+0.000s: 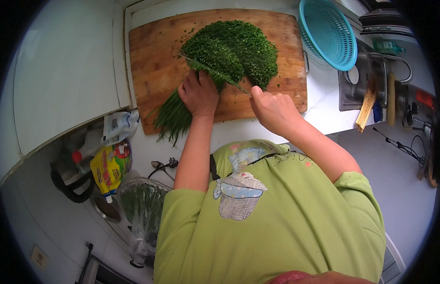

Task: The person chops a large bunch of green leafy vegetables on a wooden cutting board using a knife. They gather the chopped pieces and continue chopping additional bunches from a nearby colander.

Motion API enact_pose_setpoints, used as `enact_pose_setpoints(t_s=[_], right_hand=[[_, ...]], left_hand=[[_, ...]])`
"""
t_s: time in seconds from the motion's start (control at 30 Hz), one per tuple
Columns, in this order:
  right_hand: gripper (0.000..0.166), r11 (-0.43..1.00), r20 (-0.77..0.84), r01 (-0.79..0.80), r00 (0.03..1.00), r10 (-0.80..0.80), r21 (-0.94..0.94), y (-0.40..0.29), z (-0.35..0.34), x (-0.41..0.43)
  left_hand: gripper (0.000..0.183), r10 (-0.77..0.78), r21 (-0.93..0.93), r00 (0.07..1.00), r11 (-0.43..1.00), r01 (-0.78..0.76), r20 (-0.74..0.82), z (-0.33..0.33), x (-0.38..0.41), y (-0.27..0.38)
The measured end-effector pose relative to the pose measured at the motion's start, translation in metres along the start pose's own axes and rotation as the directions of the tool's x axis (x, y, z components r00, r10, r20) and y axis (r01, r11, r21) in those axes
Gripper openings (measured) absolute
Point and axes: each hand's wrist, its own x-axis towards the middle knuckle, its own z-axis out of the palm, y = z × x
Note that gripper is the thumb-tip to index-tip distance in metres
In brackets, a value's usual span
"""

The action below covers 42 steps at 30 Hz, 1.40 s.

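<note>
A wooden cutting board (154, 71) lies before me with a large heap of finely chopped greens (237, 46) on its far middle part. My left hand (199, 92) presses down on a bundle of long, thin green leaves, like Chinese chives (173, 115), whose loose ends hang over the board's near edge. The fingertips are close to the blade of a knife (220, 75), which is seen edge-on and dotted with green bits. My right hand (275, 108) is closed around the knife's handle, which the fingers hide. The blade stands between the bundle and the chopped heap.
A turquoise plastic colander (324, 35) stands right of the board, beside a metal sink (361, 78) with a tap. A bamboo-like brush (366, 108) lies at the sink's near edge. At left are a yellow pouch (111, 163), a bottle with a red cap (88, 145) and a plastic bag of greens (142, 202).
</note>
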Motion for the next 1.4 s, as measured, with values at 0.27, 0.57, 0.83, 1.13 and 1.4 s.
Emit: enact_pose_setpoints(t_s=[0.27,0.57,0.83,1.13,1.4], right_hand=[[0.013,0.999,0.129,-0.019,0.991,0.015,0.032,-0.003,-0.002,0.027],[0.018,0.997,-0.014,-0.019,1.0,0.02,0.074,0.015,0.047,0.059],[0.013,1.0,0.023,0.019,1.0,-0.019,0.008,0.002,0.001,-0.001],[0.015,1.0,0.188,-0.012,0.982,0.014,-0.009,-0.007,-0.024,0.005],[0.017,0.995,0.279,-0.051,0.96,0.025,0.086,0.006,-0.03,0.021]], left_hand=[[0.026,0.044,0.087,0.996,0.995,-0.051,0.08,-0.001,-0.006,-0.001],[0.027,0.053,0.093,0.998,0.994,-0.055,0.019,0.001,-0.002,-0.001],[0.022,-0.004,0.034,0.999,0.999,0.002,0.044,-0.001,0.0,0.0],[0.023,0.033,0.043,0.993,0.998,-0.038,0.109,-0.004,-0.001,0.0],[0.023,0.013,0.071,0.995,0.997,-0.02,0.096,-0.004,-0.006,-0.001]])
